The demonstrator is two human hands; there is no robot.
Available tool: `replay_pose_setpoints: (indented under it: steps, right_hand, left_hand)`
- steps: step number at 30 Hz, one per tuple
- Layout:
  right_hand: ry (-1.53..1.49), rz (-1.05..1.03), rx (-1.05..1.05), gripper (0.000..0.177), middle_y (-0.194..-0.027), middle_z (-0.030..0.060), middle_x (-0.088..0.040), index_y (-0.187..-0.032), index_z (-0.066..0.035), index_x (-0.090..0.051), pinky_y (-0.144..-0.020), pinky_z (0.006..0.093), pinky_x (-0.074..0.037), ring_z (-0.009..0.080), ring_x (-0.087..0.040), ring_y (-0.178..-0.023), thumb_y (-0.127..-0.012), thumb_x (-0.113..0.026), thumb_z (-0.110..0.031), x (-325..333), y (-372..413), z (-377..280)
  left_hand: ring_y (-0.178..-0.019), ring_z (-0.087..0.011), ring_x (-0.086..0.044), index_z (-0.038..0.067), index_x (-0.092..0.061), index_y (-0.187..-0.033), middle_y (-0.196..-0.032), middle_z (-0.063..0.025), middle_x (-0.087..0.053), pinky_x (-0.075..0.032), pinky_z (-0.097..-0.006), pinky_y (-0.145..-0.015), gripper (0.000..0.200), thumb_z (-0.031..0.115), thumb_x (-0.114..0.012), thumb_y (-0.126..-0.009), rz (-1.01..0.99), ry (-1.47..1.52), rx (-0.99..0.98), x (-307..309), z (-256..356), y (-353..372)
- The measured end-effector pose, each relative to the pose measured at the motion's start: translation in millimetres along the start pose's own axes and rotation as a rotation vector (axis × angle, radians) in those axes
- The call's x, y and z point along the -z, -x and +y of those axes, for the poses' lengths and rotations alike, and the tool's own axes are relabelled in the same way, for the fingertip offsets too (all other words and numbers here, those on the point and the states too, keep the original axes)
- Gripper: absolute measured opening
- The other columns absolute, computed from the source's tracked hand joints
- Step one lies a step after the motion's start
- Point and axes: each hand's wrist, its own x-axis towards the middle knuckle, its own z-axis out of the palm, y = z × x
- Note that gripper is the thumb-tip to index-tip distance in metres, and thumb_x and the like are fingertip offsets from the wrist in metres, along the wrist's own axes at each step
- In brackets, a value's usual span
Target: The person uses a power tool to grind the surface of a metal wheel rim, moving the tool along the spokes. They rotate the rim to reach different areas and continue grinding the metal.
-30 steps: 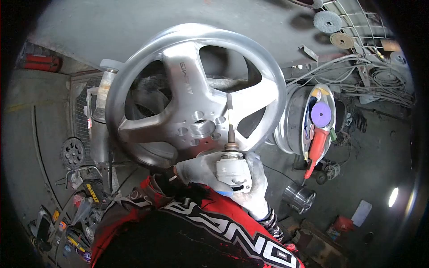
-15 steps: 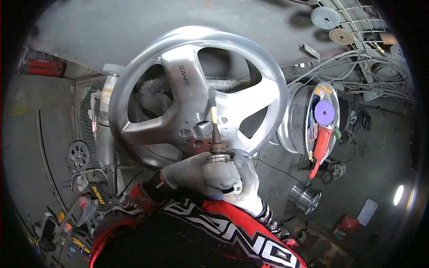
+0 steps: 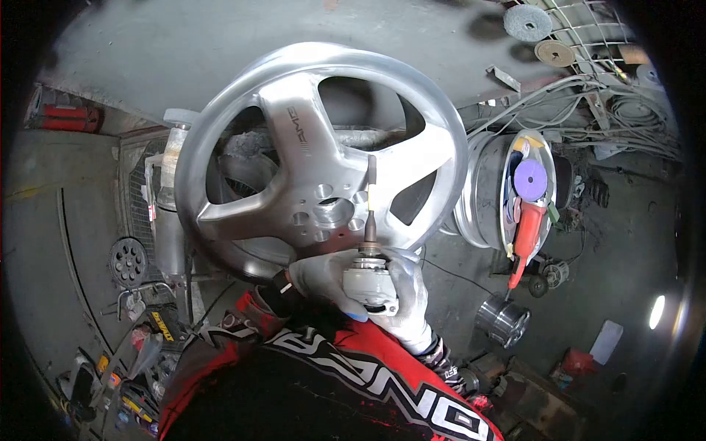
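A large silver alloy wheel point(image 3: 301, 169) with wide spokes stands tilted in front of me, a faint logo on its upper spoke. Gloved, my left hand point(image 3: 323, 283) wraps the left side of a grey power tool point(image 3: 368, 285). On the tool's right side, my right hand point(image 3: 408, 294) is closed around it. From the tool's head a thin shaft with a narrow tip point(image 3: 371, 176) points up over the wheel, right of the centre bore. Whether the tip touches the metal cannot be made out.
At the right, another wheel point(image 3: 474, 191) holds a red polisher point(image 3: 526, 239) with a purple disc point(image 3: 530, 180). A metal cylinder point(image 3: 170, 235) stands left of the large wheel. Cables point(image 3: 566, 110) and abrasive discs point(image 3: 528, 23) hang at the upper right. Tools lie lower left.
Both hands and the tool have shifted slightly right relative to the wheel. The tip has moved from near the bore's upper right to further right. The view has shifted a little.
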Motion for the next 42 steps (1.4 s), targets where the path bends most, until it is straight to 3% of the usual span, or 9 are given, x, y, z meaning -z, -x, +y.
replay_pose_setpoints:
  steps: [5,11,13,17,19,22,28,35,42]
  right_hand:
    - [0.047,0.007,0.023,0.066,-0.128,0.0210,-0.061,-0.130,-0.003,-0.054,-0.091,0.0519,-0.053,0.0420,-0.063,-0.112,-0.073,-0.083,-0.016,-14.9,-5.4,-7.6]
    - [0.028,-0.004,0.059,0.059,-0.129,0.0206,-0.062,-0.127,-0.003,-0.059,-0.090,0.0501,-0.053,0.0413,-0.063,-0.112,-0.073,-0.080,-0.013,-23.3,-15.1,-11.2]
    - [0.013,-0.021,0.064,0.057,-0.131,0.0204,-0.062,-0.125,-0.003,-0.061,-0.090,0.0490,-0.053,0.0410,-0.062,-0.113,-0.072,-0.079,-0.012,-23.6,-16.9,-10.4]
    - [0.027,-0.009,0.078,0.060,-0.130,0.0208,-0.062,-0.128,-0.004,-0.059,-0.091,0.0494,-0.052,0.0411,-0.062,-0.113,-0.073,-0.080,-0.012,-20.2,-11.6,-6.6]
    - [0.085,0.017,0.049,0.063,-0.129,0.0213,-0.062,-0.131,-0.005,-0.055,-0.090,0.0500,-0.053,0.0411,-0.063,-0.112,-0.074,-0.080,-0.013,-16.6,-5.0,-6.7]
    - [0.109,-0.013,0.039,0.066,-0.128,0.0216,-0.062,-0.134,-0.005,-0.052,-0.090,0.0504,-0.052,0.0413,-0.063,-0.112,-0.075,-0.080,-0.014,-11.6,-4.7,-5.9]
    - [0.092,-0.050,0.087,0.063,-0.130,0.0205,-0.061,-0.131,-0.005,-0.055,-0.089,0.0498,-0.052,0.0401,-0.062,-0.113,-0.075,-0.081,-0.015,-18.2,-11.4,-4.5]
    - [0.130,-0.020,0.044,0.066,-0.131,0.0199,-0.061,-0.134,-0.006,-0.055,-0.090,0.0497,-0.052,0.0390,-0.062,-0.113,-0.074,-0.082,-0.016,-13.4,-9.7,-9.7]
    - [0.087,-0.047,0.048,0.059,-0.127,0.0204,-0.063,-0.127,-0.004,-0.060,-0.089,0.0485,-0.053,0.0394,-0.063,-0.111,-0.073,-0.081,-0.014,-22.0,-18.9,-15.0]
  left_hand:
    - [-0.117,-0.0150,-0.059,0.006,-0.046,-0.143,-0.127,-0.0036,-0.062,-0.050,-0.0337,-0.102,0.090,-0.001,-0.091,-0.066,-0.093,-0.183,-0.023,25.2,-6.3,11.9]
    - [-0.118,-0.0154,-0.059,0.005,-0.043,-0.146,-0.128,-0.0037,-0.061,-0.049,-0.0351,-0.104,0.096,0.000,-0.094,-0.064,0.044,-0.228,-0.060,50.2,-21.4,34.0]
    - [-0.118,-0.0160,-0.058,0.005,-0.043,-0.146,-0.129,-0.0042,-0.060,-0.048,-0.0353,-0.105,0.097,0.001,-0.094,-0.064,-0.081,-1.105,-0.612,62.0,-26.0,32.3]
    - [-0.121,-0.0168,-0.057,0.005,-0.043,-0.147,-0.133,-0.0050,-0.060,-0.047,-0.0357,-0.107,0.096,0.000,-0.092,-0.066,-0.085,-0.875,-0.479,52.2,-21.5,24.1]
    - [-0.123,-0.0169,-0.057,0.005,-0.043,-0.148,-0.135,-0.0058,-0.059,-0.047,-0.0358,-0.108,0.096,-0.003,-0.092,-0.066,-0.084,-0.258,0.018,32.2,-3.9,11.1]
    - [-0.124,-0.0171,-0.057,0.005,-0.045,-0.147,-0.135,-0.0059,-0.060,-0.048,-0.0356,-0.107,0.096,-0.005,-0.092,-0.064,-0.071,-0.026,0.093,28.7,-6.1,9.0]
    - [-0.122,-0.0170,-0.059,0.005,-0.046,-0.146,-0.133,-0.0053,-0.061,-0.050,-0.0354,-0.105,0.095,-0.006,-0.092,-0.063,-0.056,-0.178,-0.078,33.8,-9.7,20.6]
    - [-0.117,-0.0168,-0.062,0.004,-0.055,-0.138,-0.129,-0.0052,-0.066,-0.051,-0.0353,-0.102,0.083,0.001,-0.094,-0.065,-0.053,0.020,-0.038,35.2,-17.9,13.0]
    - [-0.119,-0.0173,-0.060,0.004,-0.045,-0.146,-0.130,-0.0058,-0.064,-0.050,-0.0361,-0.103,0.096,-0.001,-0.093,-0.064,0.045,-0.106,-0.016,42.0,-12.3,35.7]
